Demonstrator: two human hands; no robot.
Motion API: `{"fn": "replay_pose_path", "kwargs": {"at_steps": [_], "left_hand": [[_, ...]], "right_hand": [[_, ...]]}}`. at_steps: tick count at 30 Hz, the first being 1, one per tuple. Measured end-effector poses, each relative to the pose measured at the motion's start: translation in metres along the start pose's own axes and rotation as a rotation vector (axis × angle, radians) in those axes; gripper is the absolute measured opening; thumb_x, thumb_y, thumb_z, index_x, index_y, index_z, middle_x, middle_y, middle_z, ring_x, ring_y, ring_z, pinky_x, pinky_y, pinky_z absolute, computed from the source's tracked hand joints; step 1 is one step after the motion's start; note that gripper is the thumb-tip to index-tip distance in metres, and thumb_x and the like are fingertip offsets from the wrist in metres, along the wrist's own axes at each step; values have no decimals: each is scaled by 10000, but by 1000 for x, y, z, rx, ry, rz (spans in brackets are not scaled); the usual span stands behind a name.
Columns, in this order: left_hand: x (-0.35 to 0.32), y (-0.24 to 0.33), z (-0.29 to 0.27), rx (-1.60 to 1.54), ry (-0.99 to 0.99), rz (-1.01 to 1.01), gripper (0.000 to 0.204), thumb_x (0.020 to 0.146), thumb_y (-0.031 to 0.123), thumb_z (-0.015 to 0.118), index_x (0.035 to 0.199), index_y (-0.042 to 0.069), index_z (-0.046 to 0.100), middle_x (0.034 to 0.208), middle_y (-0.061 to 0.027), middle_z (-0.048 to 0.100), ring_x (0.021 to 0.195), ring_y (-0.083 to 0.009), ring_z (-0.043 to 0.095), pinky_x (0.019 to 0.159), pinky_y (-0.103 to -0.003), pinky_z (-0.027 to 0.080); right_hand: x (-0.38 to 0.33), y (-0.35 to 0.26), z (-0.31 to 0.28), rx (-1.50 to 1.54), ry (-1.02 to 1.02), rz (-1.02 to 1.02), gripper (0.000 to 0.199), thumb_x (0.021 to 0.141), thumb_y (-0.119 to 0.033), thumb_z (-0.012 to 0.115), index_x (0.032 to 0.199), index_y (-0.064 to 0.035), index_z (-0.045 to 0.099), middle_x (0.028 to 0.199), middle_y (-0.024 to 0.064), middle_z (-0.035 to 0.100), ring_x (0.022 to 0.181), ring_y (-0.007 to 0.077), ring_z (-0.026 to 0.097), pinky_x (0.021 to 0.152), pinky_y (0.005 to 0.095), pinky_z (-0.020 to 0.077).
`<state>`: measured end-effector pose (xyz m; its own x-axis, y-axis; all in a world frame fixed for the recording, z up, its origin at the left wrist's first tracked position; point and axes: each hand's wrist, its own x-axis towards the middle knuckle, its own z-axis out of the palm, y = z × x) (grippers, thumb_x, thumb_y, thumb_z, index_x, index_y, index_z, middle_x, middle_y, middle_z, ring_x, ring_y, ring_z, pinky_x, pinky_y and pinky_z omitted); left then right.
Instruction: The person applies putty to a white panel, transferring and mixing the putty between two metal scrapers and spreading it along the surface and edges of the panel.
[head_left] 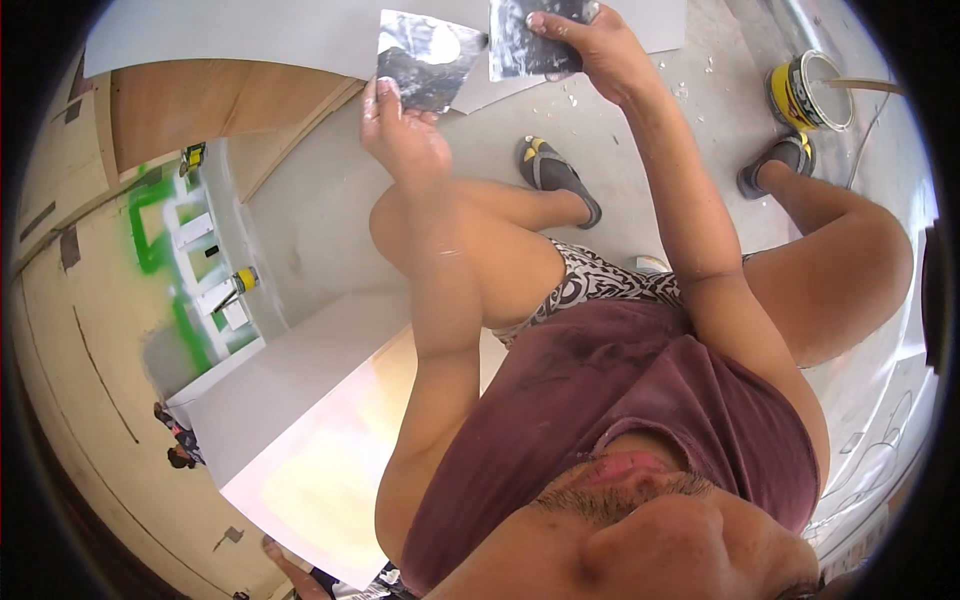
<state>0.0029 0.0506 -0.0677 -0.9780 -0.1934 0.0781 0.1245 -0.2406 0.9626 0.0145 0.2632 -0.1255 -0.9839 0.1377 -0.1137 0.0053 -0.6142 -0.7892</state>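
My left hand (405, 130) is closed on the lower corner of a flat square metal putty spreader (428, 60), its thumb on the face. White smears cover the shiny dark surface. To its right, my right hand (605, 50) grips a second putty spreader (515, 40), also smeared white, with the thumb pressed flat on it. The two blades are held up side by side, close together at the facing edges. White residue marks my fingertips. Behind the blades lies a pale grey-white panel (270, 35).
A yellow-and-black tub (790, 92) with a stick across its rim stands on the grey floor at right. White flakes are scattered near my sandals (560, 180). A wooden panel (210, 110) is at upper left, a large white box-like piece (300, 380) at left. Other people (180, 440) are beyond it.
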Motion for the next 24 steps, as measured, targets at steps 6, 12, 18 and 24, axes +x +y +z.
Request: {"fn": "replay_pose_path", "kwargs": {"at_steps": [6,12,18,24], "left_hand": [[-16,-11,18,250,-30,79,311,981,156,562,1179,-80,601,868,-68,661,627,-66,553,497,-200,393],[-14,-24,8,727,-270,182,326,962,186,603,1169,-63,639,886,-72,678,708,-107,597,584,-251,475],[-1,10,7,428,-35,-75,294,958,191,598,1102,-66,610,935,-116,659,814,-179,627,687,-326,504],[10,26,-11,88,-115,-178,304,943,154,603,1185,-24,552,1044,-98,624,892,-183,613,725,-314,497]], "right_hand": [[-4,12,13,-67,-3,-80,280,810,-82,762,1031,52,654,877,102,698,708,169,673,587,309,551],[5,22,7,-54,61,128,284,855,-81,715,1103,25,625,1012,118,688,931,218,676,818,419,578],[37,39,-104,429,124,-102,243,926,-122,605,1156,-44,594,1016,63,685,843,198,686,707,370,604],[13,158,-230,605,523,91,253,952,-101,591,1185,-8,557,1111,100,654,1001,278,653,936,485,542]]}}
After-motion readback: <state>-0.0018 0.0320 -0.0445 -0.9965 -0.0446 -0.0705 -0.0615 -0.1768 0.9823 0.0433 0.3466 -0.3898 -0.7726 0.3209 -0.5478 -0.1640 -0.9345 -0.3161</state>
